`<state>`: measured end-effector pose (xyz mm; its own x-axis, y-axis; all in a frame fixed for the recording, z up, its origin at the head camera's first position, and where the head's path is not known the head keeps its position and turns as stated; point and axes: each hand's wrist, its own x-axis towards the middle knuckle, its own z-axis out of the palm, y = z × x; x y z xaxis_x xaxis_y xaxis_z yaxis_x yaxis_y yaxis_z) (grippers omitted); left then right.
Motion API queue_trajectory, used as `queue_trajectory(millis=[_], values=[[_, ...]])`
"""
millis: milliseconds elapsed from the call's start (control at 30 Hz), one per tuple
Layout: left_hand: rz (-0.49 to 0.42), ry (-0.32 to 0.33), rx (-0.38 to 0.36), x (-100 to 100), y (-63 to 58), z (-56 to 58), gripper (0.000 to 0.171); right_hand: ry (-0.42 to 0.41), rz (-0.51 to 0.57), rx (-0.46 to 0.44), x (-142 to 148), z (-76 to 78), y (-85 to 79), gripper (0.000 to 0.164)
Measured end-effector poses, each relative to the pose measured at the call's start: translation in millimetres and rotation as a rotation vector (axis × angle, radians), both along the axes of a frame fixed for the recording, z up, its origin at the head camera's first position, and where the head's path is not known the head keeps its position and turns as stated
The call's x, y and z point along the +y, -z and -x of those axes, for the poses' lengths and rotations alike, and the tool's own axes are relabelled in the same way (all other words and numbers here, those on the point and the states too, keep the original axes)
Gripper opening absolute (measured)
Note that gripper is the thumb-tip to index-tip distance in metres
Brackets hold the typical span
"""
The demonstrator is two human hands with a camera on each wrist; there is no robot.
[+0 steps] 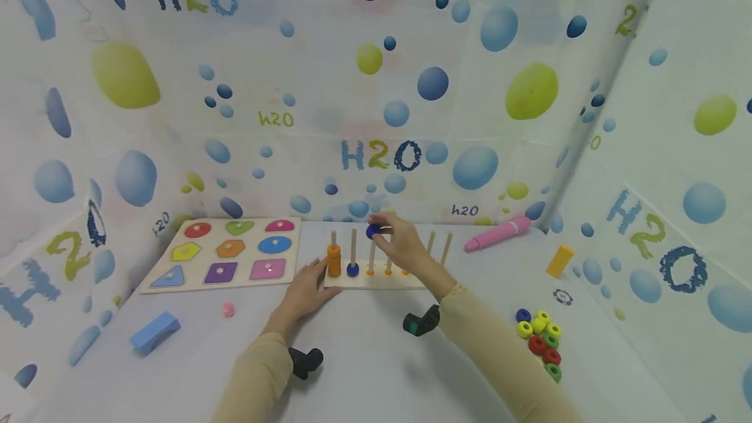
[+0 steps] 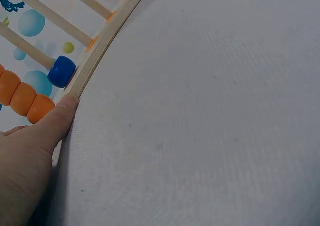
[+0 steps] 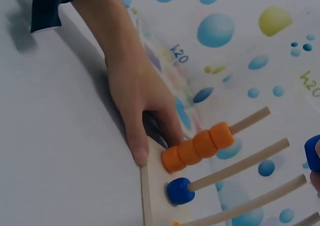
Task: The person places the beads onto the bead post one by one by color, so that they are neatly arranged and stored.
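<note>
A wooden bead stand (image 1: 376,284) with a row of upright pegs stands toward the back of the table. Its leftmost peg carries several stacked orange beads (image 3: 193,148), and one blue bead (image 3: 180,191) sits at the bottom of the second. My left hand (image 1: 304,289) holds the stand's left end, thumb (image 2: 64,111) against the front edge and fingers round the side. Above the pegs, my right hand (image 1: 404,243) pinches another blue bead (image 1: 373,232) between thumb and fingertips, close by the top of the third peg. In the right wrist view only its fingertips show.
A shape puzzle board (image 1: 247,250) lies at back left, with a blue block (image 1: 155,333) and small pink piece (image 1: 228,309) before it. At right are a pink marker-like object (image 1: 497,234), a yellow block (image 1: 560,261) and a pile of coloured beads (image 1: 540,343).
</note>
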<state>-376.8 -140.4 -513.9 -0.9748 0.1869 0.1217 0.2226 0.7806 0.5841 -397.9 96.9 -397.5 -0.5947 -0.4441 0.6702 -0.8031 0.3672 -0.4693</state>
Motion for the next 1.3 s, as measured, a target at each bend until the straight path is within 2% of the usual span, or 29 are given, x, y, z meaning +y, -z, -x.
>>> queue_trajectory(millis=[167,467,700,833,967,1067,1300], values=[[0.007,0.0,0.01,4,0.7,-1.0,0.081,0.028,0.011,-0.014,-16,6.5,-0.7,0.034],[0.012,0.01,0.023,8,-1.1,-2.5,0.08,0.036,-0.06,-0.047,-27,18.6,7.1,0.034],[0.016,0.009,0.029,9,-3.4,-2.2,0.08,0.025,-0.061,-0.066,-27,19.8,4.7,0.037],[0.016,0.005,0.027,9,-5.9,-3.0,0.08,0.068,-0.077,-0.076,-26,18.4,2.0,0.037],[0.014,0.005,0.027,8,-5.8,-3.4,0.08,0.098,-0.05,-0.049,-22,13.5,1.3,0.035],[0.01,0.005,0.028,6,-3.9,-2.9,0.081,0.094,0.004,0.007,-15,8.8,3.2,0.033],[0.011,0.006,0.025,1,-2.2,-2.7,0.082,0.096,0.078,0.103,24,0.2,16.2,0.028]])
